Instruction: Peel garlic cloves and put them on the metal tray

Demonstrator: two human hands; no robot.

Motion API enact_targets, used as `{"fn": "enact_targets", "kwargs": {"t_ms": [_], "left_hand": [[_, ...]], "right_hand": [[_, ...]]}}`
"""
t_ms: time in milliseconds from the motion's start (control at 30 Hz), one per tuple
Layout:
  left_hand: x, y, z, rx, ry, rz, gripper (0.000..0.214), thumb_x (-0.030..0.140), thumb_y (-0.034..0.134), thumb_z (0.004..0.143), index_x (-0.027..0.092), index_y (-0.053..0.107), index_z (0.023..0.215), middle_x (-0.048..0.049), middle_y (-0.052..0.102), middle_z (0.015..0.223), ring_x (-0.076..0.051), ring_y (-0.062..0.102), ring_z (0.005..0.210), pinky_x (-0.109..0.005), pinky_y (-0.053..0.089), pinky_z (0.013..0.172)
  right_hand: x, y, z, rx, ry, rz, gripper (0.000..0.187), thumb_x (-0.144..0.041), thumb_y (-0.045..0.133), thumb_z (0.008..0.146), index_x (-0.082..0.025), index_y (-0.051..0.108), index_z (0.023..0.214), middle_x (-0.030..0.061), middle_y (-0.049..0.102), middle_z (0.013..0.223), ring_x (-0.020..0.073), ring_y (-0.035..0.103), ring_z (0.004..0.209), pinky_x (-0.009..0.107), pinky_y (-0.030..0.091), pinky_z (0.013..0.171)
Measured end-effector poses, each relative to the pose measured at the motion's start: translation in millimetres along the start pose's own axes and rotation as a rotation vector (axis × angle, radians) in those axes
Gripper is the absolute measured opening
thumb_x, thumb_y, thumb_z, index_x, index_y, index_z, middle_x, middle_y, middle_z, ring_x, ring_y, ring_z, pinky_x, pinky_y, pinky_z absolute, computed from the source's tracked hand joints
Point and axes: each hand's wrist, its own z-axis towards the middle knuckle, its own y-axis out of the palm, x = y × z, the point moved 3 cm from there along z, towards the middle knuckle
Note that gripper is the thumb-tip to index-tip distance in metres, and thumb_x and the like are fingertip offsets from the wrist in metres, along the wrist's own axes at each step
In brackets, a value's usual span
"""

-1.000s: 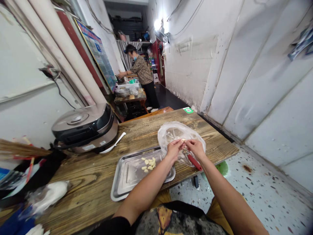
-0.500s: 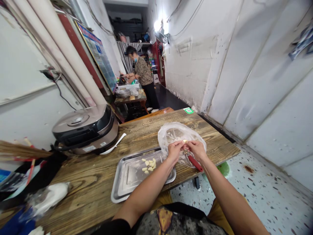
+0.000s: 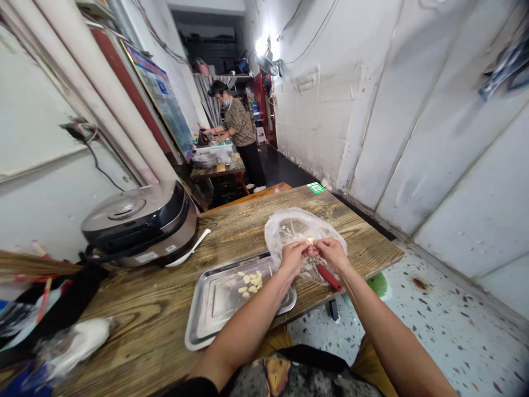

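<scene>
Between the fingertips of my left hand (image 3: pixel 294 257) and my right hand (image 3: pixel 332 255) is a pale garlic clove (image 3: pixel 310 241). Both hands are closed in a pinch on it, above a clear plastic bag (image 3: pixel 285 224) spread on the table. Below my right hand a red-handled tool (image 3: pixel 329 277) lies on the bag; its far end is partly covered by my fingers. Left of my hands, a metal tray (image 3: pixel 202 309) holds several peeled garlic cloves (image 3: pixel 253 280). My left forearm covers part of the tray's right side.
A rice cooker (image 3: pixel 136 220) stands at the table's left, with a white spoon (image 3: pixel 189 249) beside it. A crumpled plastic bag (image 3: pixel 78 344) lies at the near left. Farther back, a person (image 3: pixel 239 124) works at another table (image 3: pixel 217 170). A wall runs along the right.
The view has shifted slightly. My hands stay together over the bag, still pinching the clove, with only small finger movement.
</scene>
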Motion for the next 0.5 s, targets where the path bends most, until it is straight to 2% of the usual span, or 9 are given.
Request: {"fn": "enact_targets", "kwargs": {"t_ms": [133, 333, 500], "left_hand": [[0, -2.2, 1, 0.009, -0.014, -0.031, 0.025, 0.024, 0.076, 0.053, 0.007, 0.067, 0.068, -0.0047, 0.062, 0.060, -0.008, 0.055, 0.054, -0.020, 0.044, 0.055], [2, -0.9, -3, 0.000, 0.009, 0.001, 0.028, 0.026, 0.076, 0.053, 0.007, 0.068, 0.072, -0.0036, 0.061, 0.059, -0.008, 0.053, 0.053, -0.021, 0.043, 0.055], [2, -1.9, -3, -0.007, -0.021, 0.008, 0.032, 0.028, 0.078, 0.050, 0.007, 0.067, 0.072, -0.0033, 0.060, 0.058, -0.008, 0.052, 0.053, -0.022, 0.042, 0.057]], "right_hand": [[-2, -2, -2, 0.027, -0.071, -0.092, 0.017, -0.032, 0.060, 0.063, -0.015, 0.064, 0.064, 0.0000, 0.060, 0.053, 0.0115, 0.053, 0.046, 0.022, 0.044, 0.047], [-12, -4, -4, 0.144, -0.236, -0.454, 0.023, -0.034, 0.052, 0.069, -0.016, 0.065, 0.067, 0.0021, 0.062, 0.053, 0.0152, 0.056, 0.047, 0.024, 0.043, 0.047], [-21, -5, -5, 0.194, -0.290, -0.636, 0.026, -0.034, 0.050, 0.068, -0.015, 0.067, 0.063, 0.0034, 0.063, 0.054, 0.0156, 0.056, 0.050, 0.023, 0.039, 0.049]]}}
